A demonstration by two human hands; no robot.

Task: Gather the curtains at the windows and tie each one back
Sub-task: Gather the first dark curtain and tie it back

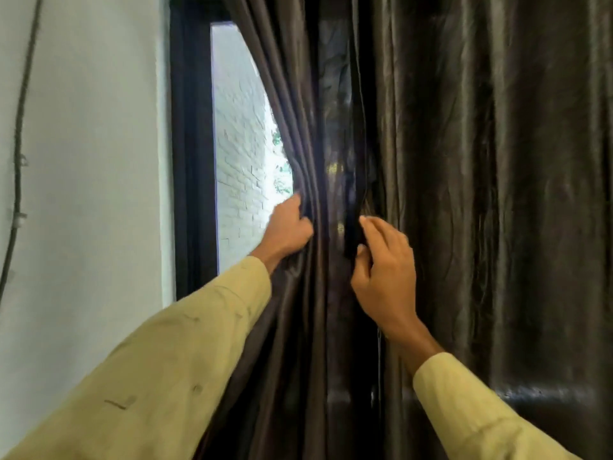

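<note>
A dark brown satin curtain (292,94) hangs bunched into folds in front of the window (242,167). My left hand (287,232) grips the gathered folds from the left side, fingers curled into the fabric. My right hand (384,270) pinches a dark strap or fabric edge (351,230) just right of the bunch, between thumb and fingers. A second dark curtain (497,194) hangs flat to the right, covering the rest of the opening.
A black window frame (192,161) borders a pale wall (93,161) on the left. A dark cable (18,151) runs down that wall. A white brick wall shows through the glass.
</note>
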